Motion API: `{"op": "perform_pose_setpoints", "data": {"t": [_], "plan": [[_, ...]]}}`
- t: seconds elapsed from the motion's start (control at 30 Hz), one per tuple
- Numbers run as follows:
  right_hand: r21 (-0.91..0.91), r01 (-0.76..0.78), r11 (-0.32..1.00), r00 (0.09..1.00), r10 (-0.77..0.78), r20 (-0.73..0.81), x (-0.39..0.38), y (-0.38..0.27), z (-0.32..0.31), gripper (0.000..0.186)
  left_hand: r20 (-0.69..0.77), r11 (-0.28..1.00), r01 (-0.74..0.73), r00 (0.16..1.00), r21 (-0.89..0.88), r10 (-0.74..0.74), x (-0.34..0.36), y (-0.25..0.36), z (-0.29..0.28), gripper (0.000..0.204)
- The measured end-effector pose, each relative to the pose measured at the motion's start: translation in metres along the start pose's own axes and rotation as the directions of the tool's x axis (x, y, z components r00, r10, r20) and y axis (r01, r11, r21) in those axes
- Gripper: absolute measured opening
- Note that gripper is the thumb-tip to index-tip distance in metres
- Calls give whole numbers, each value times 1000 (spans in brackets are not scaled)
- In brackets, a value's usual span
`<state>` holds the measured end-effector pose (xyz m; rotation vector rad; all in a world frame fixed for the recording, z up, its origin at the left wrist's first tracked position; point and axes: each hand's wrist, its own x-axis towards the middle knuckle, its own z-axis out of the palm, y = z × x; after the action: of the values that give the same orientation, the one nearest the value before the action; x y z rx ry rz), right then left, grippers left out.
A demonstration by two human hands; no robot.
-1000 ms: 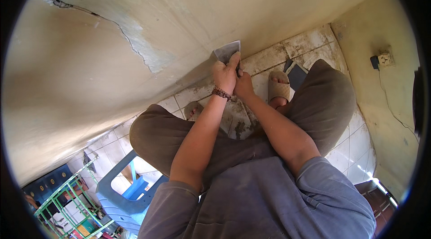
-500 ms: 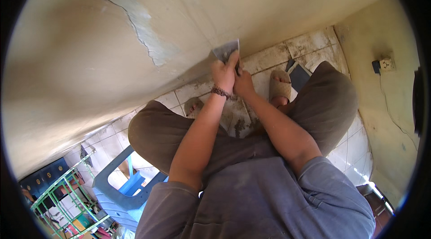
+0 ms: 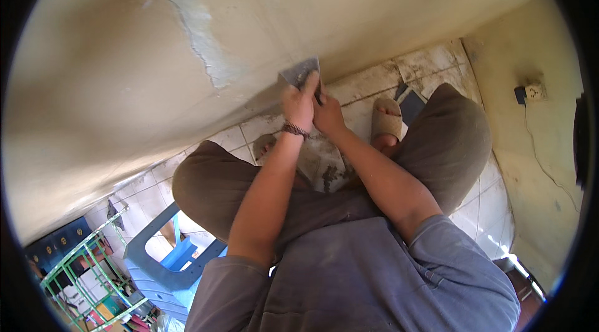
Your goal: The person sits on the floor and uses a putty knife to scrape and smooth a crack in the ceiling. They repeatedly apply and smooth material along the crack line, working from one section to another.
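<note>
A wide metal putty knife [image 3: 298,72] has its broad blade against the lower part of the cream wall [image 3: 249,26]. My left hand [image 3: 298,106], with a dark braided bracelet [image 3: 294,130] at the wrist, is closed around the knife near the blade, thumb stretched along it. Just to its right, my right hand [image 3: 328,115] is closed on the handle end; the fingers mostly hide the handle. A jagged crack [image 3: 187,26] with pale patching runs down the wall to the left of the blade.
My sandalled foot [image 3: 387,121] stands on dirty white tiles, beside a dark flat piece [image 3: 412,106]. At lower left are a blue plastic chair [image 3: 150,251] and a green metal rack [image 3: 81,282]. The right wall has an outlet [image 3: 534,92] with a plugged-in adapter and hanging cord.
Both hands and the putty knife have shifted a little to the left along the wall. My grip on the knife looks the same.
</note>
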<state>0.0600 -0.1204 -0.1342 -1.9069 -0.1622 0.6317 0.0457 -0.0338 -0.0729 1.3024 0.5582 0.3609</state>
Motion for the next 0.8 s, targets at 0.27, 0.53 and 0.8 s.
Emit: {"op": "perform_pose_setpoints", "data": {"t": [0.27, 0.53, 0.8], "plan": [[-46, -16, 999, 1000, 15, -3, 0, -5, 5, 53, -19, 984, 31, 999, -177, -35, -7, 3, 4, 25], [-5, 100, 995, 992, -100, -81, 4, 2, 11, 63, 35, 989, 90, 996, -114, -86, -6, 25, 1, 22], [2, 16, 1000, 999, -16, 50, 2, -24, -3, 63, 57, 988, 12, 998, -152, -4, -7, 38, 1, 22]]}}
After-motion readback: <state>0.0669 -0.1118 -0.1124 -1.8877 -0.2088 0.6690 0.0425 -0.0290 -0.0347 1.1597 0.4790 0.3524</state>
